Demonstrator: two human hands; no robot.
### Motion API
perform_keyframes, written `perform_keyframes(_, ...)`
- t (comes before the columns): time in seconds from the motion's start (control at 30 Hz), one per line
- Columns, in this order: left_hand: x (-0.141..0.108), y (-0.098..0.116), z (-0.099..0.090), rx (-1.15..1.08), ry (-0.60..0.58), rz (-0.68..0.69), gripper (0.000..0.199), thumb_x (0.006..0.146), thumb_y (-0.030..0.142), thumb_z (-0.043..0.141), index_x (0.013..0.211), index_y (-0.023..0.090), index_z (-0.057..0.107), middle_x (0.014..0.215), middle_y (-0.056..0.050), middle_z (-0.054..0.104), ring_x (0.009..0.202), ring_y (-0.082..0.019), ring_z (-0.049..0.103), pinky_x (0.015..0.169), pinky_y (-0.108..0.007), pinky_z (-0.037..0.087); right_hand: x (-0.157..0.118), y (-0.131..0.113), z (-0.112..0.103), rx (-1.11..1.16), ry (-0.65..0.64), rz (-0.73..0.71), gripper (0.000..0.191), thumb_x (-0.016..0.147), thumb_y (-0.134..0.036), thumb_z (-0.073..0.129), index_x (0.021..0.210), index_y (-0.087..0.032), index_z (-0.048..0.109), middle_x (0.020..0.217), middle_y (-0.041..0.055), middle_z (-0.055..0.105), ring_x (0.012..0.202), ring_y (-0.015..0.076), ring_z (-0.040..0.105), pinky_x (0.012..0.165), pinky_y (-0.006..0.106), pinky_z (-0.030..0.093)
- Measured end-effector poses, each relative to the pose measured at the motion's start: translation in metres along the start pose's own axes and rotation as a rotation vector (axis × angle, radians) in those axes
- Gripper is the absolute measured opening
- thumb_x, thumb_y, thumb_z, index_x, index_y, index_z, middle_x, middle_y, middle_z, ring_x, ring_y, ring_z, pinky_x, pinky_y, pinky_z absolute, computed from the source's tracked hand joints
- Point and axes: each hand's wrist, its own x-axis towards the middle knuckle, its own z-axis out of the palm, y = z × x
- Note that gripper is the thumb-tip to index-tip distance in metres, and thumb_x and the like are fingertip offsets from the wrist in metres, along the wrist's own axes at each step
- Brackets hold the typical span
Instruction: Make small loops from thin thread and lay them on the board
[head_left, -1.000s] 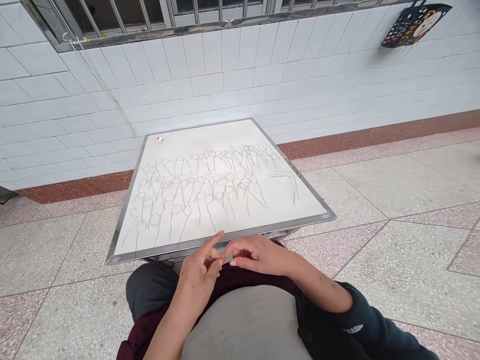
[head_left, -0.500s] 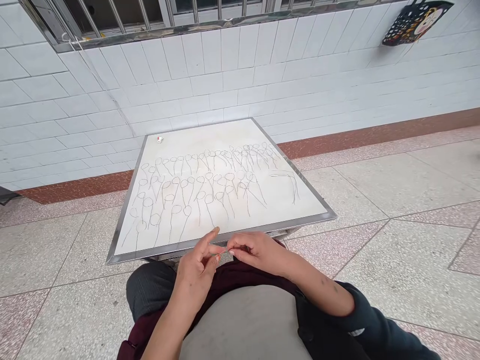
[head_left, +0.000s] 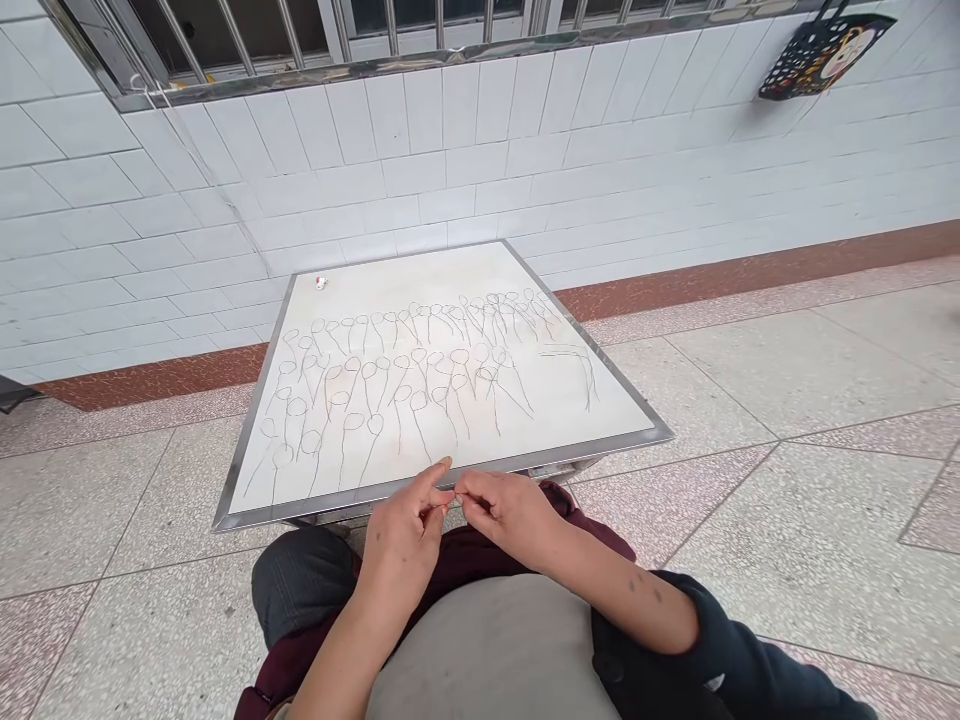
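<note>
My left hand (head_left: 405,530) and my right hand (head_left: 510,515) meet in front of my body at the table's near edge. Both pinch with thumb and fingertips, close together, on what looks like a thin wire, mostly hidden by the fingers. One finger of my left hand sticks up towards the tabletop. Beyond the hands, many thin looped wires (head_left: 376,425) lie in rough rows across the white table (head_left: 420,272), each a round loop with a long tail. A few bent wires without loops (head_left: 589,375) lie apart on the right side.
A small white and red object (head_left: 321,284) sits at the table's far left corner. Behind stands a white tiled wall (head_left: 480,160) with a barred window (head_left: 390,25). A dark spotted bag (head_left: 821,55) hangs at the upper right.
Both hands have shifted slightly, the left one a little to the right, and the fingertips are closer together. A reddish strand that showed between them is now mostly hidden.
</note>
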Motion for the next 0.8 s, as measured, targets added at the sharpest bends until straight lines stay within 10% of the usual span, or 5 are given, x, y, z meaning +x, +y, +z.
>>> perform_keyframes(0.4,0.004,-0.003,-0.007,-0.119,0.002,-0.089,0.044,0.083,0.022,0.051,0.126,0.032,0.053,0.096,0.001,0.071,0.077,-0.016,0.063,0.073,-0.030,0.048,0.004,0.010,-0.009,0.531,-0.276,0.157,0.016,0.091,-0.028,0.043,0.094,-0.021,0.057,0.073,-0.0026,0.059,0.063,0.0106,0.049,0.061,0.022,0.039)
perform_keyframes(0.8,0.003,0.009,-0.005,-0.109,0.077,-0.077,0.042,0.084,0.029,0.053,0.126,0.028,0.054,0.092,0.001,0.073,0.078,-0.017,0.066,0.079,-0.032,0.049,0.001,0.002,-0.004,0.566,-0.096,0.187,0.016,0.090,-0.031,0.047,0.085,-0.019,0.057,0.068,-0.0024,0.059,0.058,0.0102,0.049,0.057,0.022,0.038)
